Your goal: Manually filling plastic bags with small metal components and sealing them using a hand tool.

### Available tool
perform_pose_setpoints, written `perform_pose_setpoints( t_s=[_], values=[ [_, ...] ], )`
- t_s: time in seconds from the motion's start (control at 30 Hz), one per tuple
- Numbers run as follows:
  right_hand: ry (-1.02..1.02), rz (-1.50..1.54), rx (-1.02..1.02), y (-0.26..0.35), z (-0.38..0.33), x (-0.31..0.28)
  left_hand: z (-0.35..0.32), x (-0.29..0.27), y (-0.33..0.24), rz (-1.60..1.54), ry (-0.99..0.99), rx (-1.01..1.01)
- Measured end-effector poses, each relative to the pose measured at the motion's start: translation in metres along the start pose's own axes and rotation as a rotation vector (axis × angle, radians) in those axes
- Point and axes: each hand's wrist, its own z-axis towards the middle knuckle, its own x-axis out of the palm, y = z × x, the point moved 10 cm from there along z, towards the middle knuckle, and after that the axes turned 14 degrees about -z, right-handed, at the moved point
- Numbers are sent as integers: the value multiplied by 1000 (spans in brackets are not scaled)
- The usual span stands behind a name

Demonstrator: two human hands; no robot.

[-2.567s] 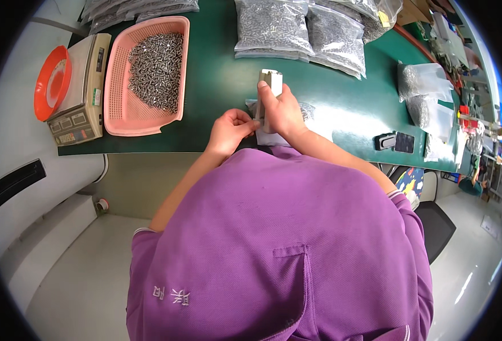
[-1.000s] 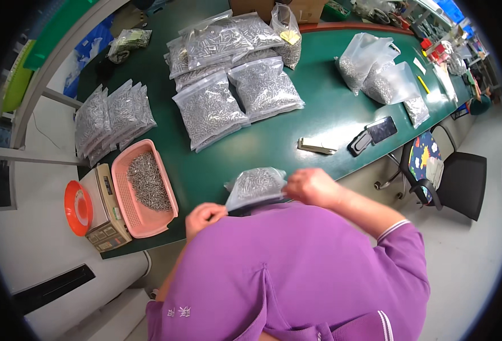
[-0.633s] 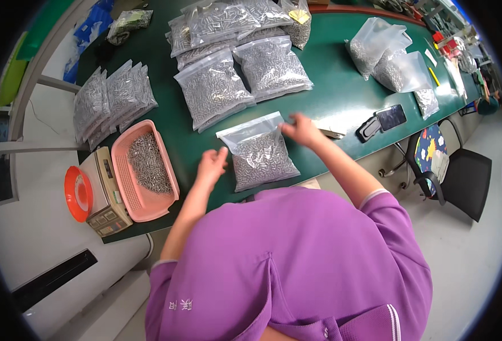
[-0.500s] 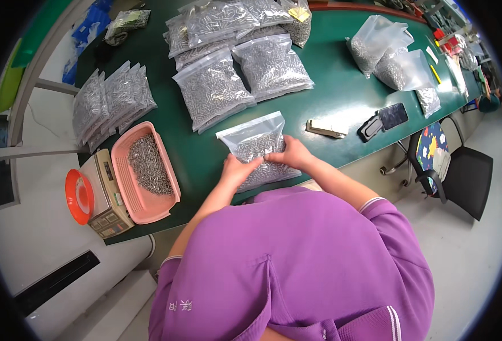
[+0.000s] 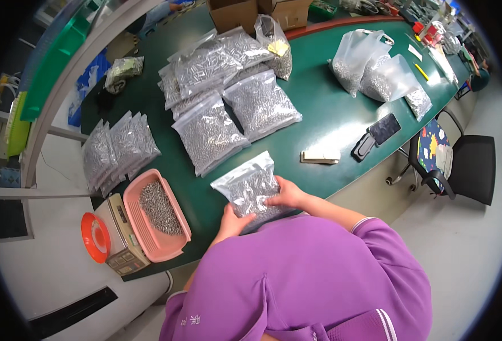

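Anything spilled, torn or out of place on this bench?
Nothing stands out. Both hands, left and right, hold a sealed clear bag of small metal parts on the green table; no loose parts visible.

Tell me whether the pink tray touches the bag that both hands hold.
Apart. The head view shows a strip of bare green table between the pink tray and the clear bag of small metal parts, held by left hand and right hand.

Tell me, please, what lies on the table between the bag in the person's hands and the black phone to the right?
In the head view, a small flat tan block lies on the green table between the held bag and the black phone.
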Motion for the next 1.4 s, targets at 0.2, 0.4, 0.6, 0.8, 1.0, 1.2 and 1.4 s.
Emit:
perform_pose_setpoints(
  t_s=[0.2,0.4,0.6,0.8,1.0,1.2,1.4],
  values=[
    [-67,42,-4,8,7,2,2,10,11,-538,4,-293],
    [52,560,162,14,2,-17,4,45,-44,-769,92,-315],
    [-179,373,-146,92,21,-137,69,62,-132,-617,74,-46],
    [-394,307,-228,121,100,-234,180,71,-221,-566,54,238],
    [-464,-172,99,43,158,-238,227,71,-184,-278,-193,255],
    [-670,-243,-270,82,133,-233,206,64,-169,-464,-208,392],
    [-580,223,-135,36,143,-242,193,79,-181,-171,-234,327]
  ],
)
